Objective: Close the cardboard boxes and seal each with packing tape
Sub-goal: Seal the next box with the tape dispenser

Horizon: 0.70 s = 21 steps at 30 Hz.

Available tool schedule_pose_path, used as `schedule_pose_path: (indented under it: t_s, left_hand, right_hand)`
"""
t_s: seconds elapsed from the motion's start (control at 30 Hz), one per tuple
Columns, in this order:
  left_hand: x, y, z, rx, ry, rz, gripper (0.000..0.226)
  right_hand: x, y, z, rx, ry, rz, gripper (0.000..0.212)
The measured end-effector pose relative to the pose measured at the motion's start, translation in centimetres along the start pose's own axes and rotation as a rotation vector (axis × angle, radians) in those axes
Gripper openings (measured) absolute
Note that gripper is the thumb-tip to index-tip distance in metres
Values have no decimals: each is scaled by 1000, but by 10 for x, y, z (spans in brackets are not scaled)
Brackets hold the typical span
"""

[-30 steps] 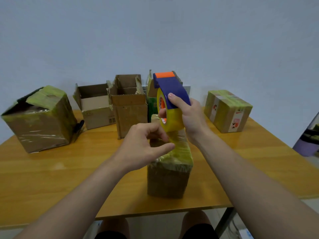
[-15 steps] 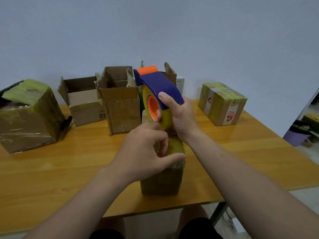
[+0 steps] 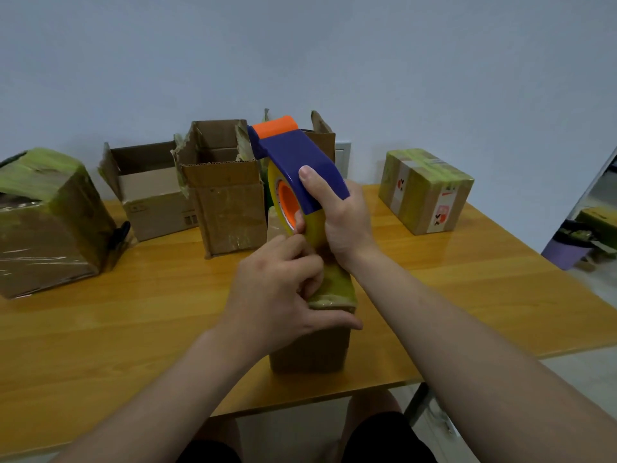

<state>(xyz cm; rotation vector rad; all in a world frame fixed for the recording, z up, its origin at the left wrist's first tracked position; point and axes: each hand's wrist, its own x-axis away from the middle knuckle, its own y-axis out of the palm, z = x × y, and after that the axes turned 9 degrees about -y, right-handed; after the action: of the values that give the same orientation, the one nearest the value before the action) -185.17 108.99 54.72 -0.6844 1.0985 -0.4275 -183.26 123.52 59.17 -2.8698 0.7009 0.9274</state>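
Note:
A small cardboard box (image 3: 310, 349) stands near the table's front edge, its top covered in yellowish tape. My right hand (image 3: 340, 222) grips a blue and orange tape dispenser (image 3: 297, 158) with a yellow tape roll, held just above the box. My left hand (image 3: 280, 292) lies over the box top, fingers curled at the tape end below the roll, thumb pressed along the box's front edge. Two open boxes (image 3: 227, 192) (image 3: 150, 188) stand behind. A third open box (image 3: 322, 138) is mostly hidden by the dispenser.
A large taped box (image 3: 46, 225) lies tilted at the far left of the wooden table (image 3: 133, 329). A sealed box with labels (image 3: 424, 188) sits at the back right. A purple bin (image 3: 564, 252) stands on the floor to the right.
The dispenser has tilted and dropped closer to the box. My left hand has moved onto the box top and closed its fingers at the tape end.

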Motion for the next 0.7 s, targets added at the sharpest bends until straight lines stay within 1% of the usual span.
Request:
schedule_pose_path:
  t_s: [0.1, 0.13, 0.27, 0.37, 0.43, 0.6, 0.7]
  left_hand:
    - [6, -11, -17, 346, -161, -82, 51]
    - [10, -11, -22, 396, -182, -79, 50]
    - [31, 7, -32, 296, -182, 5, 62]
    - [44, 20, -40, 302, -207, 65, 76]
    - [53, 25, -44, 310, -197, 50, 79]
    - [56, 19, -49, 306, -205, -10, 75]
    - [51, 11, -59, 323, -142, -29, 77]
  right_hand:
    - [2, -2, 0, -24, -43, -21, 35]
    - [2, -3, 0, -24, -59, -31, 40]
    - [2, 3, -1, 1, -77, -28, 42]
    - [0, 4, 1, 13, -75, -32, 39]
    - [0, 2, 1, -18, -64, -35, 41]
    - [0, 0, 3, -35, -48, -30, 41]
    - [0, 0, 3, -25, -52, -22, 42]
